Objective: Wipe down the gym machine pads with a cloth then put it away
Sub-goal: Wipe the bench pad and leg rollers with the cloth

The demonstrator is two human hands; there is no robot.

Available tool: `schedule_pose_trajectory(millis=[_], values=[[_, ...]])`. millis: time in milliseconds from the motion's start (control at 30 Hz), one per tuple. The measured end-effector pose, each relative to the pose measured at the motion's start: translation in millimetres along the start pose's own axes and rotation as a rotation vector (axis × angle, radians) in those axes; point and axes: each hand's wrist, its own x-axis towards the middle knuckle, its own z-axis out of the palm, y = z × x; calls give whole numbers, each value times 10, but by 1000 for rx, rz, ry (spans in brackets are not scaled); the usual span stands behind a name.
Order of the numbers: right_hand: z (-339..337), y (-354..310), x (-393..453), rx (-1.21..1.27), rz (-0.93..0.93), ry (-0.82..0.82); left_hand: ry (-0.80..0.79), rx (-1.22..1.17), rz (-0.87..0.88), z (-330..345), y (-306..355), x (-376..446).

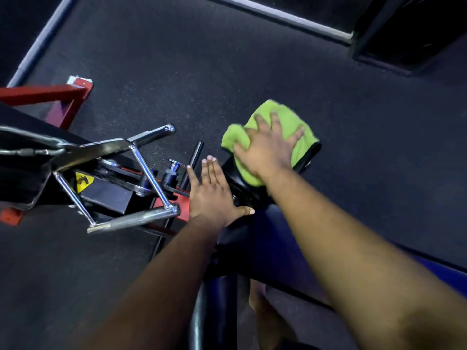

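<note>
Lime-green microfibre cloth [283,127] under right hand [267,147], fingers splayed flat toward 12 o'clock, on black vinyl pad [307,156]; left hand [211,193] flat, holding nothing.

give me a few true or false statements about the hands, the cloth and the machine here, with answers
1. The right hand presses the green cloth with its fingers spread. True.
2. The cloth lies on the floor. False: it lies on a black pad of the machine.
3. The left hand grips the chrome handle. False: it lies flat and open beside the handle, not touching it.
4. A yellow warning sticker shows on the machine frame. True.
5. Both hands hold the cloth. False: only the right hand touches it.
</note>
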Motion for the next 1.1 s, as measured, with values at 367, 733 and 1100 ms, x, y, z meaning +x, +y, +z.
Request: schedule_pose_trajectory(millis=[367,733,1100], values=[[-107,246,334,27,60,-10,1,-19,10,13,10,12],[-19,326,208,122,30,52,-23,-7,0,13,12,33],[122,390,-151,235,3,127,-28,11,-10,3,15,23]])
